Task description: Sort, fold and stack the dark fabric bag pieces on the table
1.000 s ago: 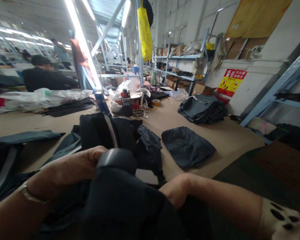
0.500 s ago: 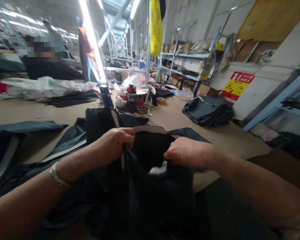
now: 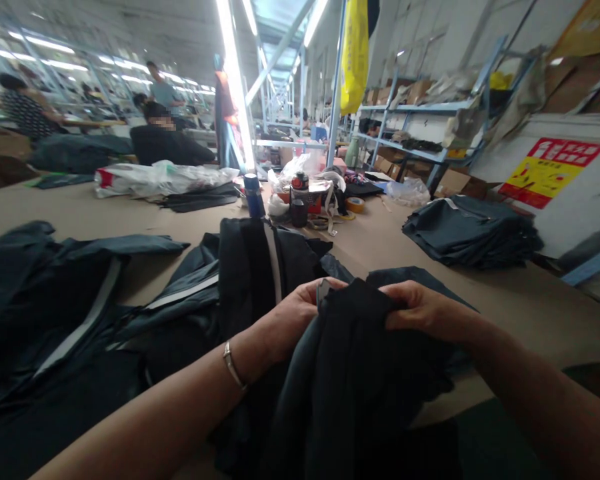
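Both my hands grip the top edge of a dark garment (image 3: 350, 373) that hangs down in front of me over the near edge of the brown table (image 3: 520, 300). My left hand (image 3: 293, 317) pinches the fabric on the left; a bracelet sits on that wrist. My right hand (image 3: 423, 308) pinches it on the right, close beside the left one. Behind my hands lies a heap of dark garments with grey stripes (image 3: 250, 267).
More dark garments (image 3: 55, 293) spread over the table's left. A folded dark stack (image 3: 473, 230) lies at the right. Bottles (image 3: 253, 195), tape and plastic bags (image 3: 165, 179) crowd the far middle. People work at tables behind. Blue shelving (image 3: 415, 127) stands at the back right.
My hands have come closer together at the garment's top edge, closing the opening they held apart. The view has swung to the left.
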{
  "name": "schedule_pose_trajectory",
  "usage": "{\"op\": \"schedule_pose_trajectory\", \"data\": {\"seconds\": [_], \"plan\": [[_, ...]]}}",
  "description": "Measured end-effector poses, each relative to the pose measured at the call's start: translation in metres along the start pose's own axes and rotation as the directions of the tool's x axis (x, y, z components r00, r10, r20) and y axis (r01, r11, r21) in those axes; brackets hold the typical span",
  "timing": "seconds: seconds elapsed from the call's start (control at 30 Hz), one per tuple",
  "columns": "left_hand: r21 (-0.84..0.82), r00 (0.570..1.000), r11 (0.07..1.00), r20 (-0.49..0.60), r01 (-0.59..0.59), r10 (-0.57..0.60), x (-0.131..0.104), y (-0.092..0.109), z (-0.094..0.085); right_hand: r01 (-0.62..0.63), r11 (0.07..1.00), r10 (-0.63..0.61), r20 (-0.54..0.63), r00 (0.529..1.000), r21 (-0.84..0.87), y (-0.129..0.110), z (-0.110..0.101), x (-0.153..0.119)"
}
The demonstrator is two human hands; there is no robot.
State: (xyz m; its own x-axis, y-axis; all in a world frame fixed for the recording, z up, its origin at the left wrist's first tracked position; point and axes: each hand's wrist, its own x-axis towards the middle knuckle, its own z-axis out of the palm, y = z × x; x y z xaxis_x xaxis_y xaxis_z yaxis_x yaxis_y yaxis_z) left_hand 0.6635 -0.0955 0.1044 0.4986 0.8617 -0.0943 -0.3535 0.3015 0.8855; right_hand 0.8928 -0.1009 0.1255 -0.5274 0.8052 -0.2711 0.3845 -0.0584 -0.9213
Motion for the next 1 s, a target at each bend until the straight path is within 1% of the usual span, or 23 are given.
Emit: {"op": "schedule_pose_trajectory", "data": {"seconds": [0.03, 0.07, 0.1, 0.13, 0.17, 0.2, 0.23, 0.27, 0.3, 0.33, 0.37, 0.4, 0.43, 0.47, 0.5, 0.57, 0.63, 0.7, 0.77, 0.83, 0.9, 0.97, 1.0], "plan": [[0.027, 1.000, 0.999, -0.005, -0.029, 0.029, 0.004, -0.003, -0.009, -0.029, 0.998, 0.034, -0.087, 0.996, 0.054, 0.008, -0.008, -0.007], [0.101, 0.995, 0.992, -0.050, -0.078, 0.083, 0.006, -0.006, -0.020, -0.036, 0.995, 0.052, -0.186, 0.981, 0.088, 0.016, -0.020, -0.015], [0.217, 0.980, 0.968, -0.122, -0.128, 0.157, 0.007, -0.008, -0.034, -0.035, 0.994, 0.063, -0.281, 0.958, 0.102, 0.024, -0.036, -0.024], [0.362, 0.949, 0.918, -0.199, -0.161, 0.245, 0.007, -0.009, -0.049, -0.041, 0.995, 0.070, -0.360, 0.930, 0.086, 0.033, -0.054, -0.033], [0.510, 0.915, 0.845, -0.244, -0.161, 0.321, 0.006, -0.009, -0.063, -0.065, 0.998, 0.070, -0.439, 0.896, 0.026, 0.043, -0.073, -0.041], [0.641, 0.883, 0.755, -0.264, -0.140, 0.387, 0.004, -0.010, -0.077, -0.121, 0.989, 0.055, -0.531, 0.846, -0.091, 0.052, -0.091, -0.048], [0.744, 0.861, 0.659, -0.262, -0.107, 0.437, 0.001, -0.010, -0.090, -0.206, 0.947, 0.006, -0.627, 0.779, -0.247, 0.060, -0.106, -0.053], [0.830, 0.846, 0.553, -0.246, -0.069, 0.474, -0.002, -0.010, -0.100, -0.305, 0.860, -0.081, -0.699, 0.710, -0.409, 0.067, -0.116, -0.055], [0.899, 0.832, 0.437, -0.221, -0.029, 0.509, -0.004, -0.011, -0.108, -0.382, 0.740, -0.202, -0.725, 0.659, -0.553, 0.071, -0.120, -0.053], [0.948, 0.822, 0.319, -0.190, 0.011, 0.538, -0.006, -0.013, -0.113, -0.414, 0.614, -0.336, -0.697, 0.633, -0.672, 0.073, -0.117, -0.047], [0.975, 0.815, 0.215, -0.161, 0.046, 0.556, -0.007, -0.015, -0.115, -0.389, 0.506, -0.453, -0.621, 0.639, -0.770, 0.072, -0.106, -0.037], [0.987, 0.816, 0.142, -0.138, 0.069, 0.561, -0.007, -0.017, -0.116, -0.309, 0.420, -0.544, -0.509, 0.667, -0.853, 0.069, -0.089, -0.022], [0.991, 0.819, 0.108, -0.127, 0.079, 0.560, -0.007, -0.020, -0.115, -0.195, 0.340, -0.622, -0.375, 0.688, -0.920, 0.063, -0.067, -0.004], [0.990, 0.815, 0.116, -0.131, 0.079, 0.564, -0.007, -0.022, -0.113, -0.095, 0.257, -0.657, -0.245, 0.713, -0.962, 0.057, -0.042, 0.017], [0.985, 0.805, 0.155, -0.151, 0.074, 0.574, -0.008, -0.024, -0.110, -0.010, 0.181, -0.674, -0.131, 0.727, -0.983, 0.049, -0.017, 0.039], [0.961, 0.766, 0.270, -0.223, 0.067, 0.603, -0.011, -0.025, -0.105, 0.129, 0.002, -0.675, 0.094, 0.732, -0.992, 0.034, 0.029, 0.084], [0.924, 0.732, 0.378, -0.298, 0.060, 0.612, -0.019, -0.024, -0.104, 0.218, -0.129, -0.640, 0.249, 0.727, -0.967, 0.021, 0.058, 0.122], [0.888, 0.736, 0.459, -0.333, 0.034, 0.589, -0.031, -0.022, -0.107, 0.279, -0.217, -0.593, 0.353, 0.724, -0.936, 0.012, 0.070, 0.150], [0.845, 0.761, 0.535, -0.350, 0.004, 0.546, -0.046, -0.021, -0.113, 0.334, -0.277, -0.547, 0.434, 0.716, -0.901, 0.004, 0.071, 0.167], [0.792, 0.778, 0.611, -0.376, -0.013, 0.504, -0.062, -0.023, -0.118, 0.383, -0.314, -0.514, 0.495, 0.701, -0.869, -0.002, 0.068, 0.173], [0.731, 0.796, 0.682, -0.391, -0.036, 0.462, -0.080, -0.025, -0.115, 0.410, -0.330, -0.504, 0.526, 0.685, -0.850, -0.009, 0.067, 0.174], [0.687, 0.853, 0.719, -0.311, -0.102, 0.419, -0.099, -0.025, -0.103, 0.412, -0.332, -0.518, 0.529, 0.672, -0.848, -0.018, 0.070, 0.170], [0.670, 0.894, 0.726, -0.217, -0.156, 0.392, -0.108, -0.025, -0.094, 0.408, -0.326, -0.535, 0.522, 0.664, -0.853, -0.024, 0.072, 0.169]]}}
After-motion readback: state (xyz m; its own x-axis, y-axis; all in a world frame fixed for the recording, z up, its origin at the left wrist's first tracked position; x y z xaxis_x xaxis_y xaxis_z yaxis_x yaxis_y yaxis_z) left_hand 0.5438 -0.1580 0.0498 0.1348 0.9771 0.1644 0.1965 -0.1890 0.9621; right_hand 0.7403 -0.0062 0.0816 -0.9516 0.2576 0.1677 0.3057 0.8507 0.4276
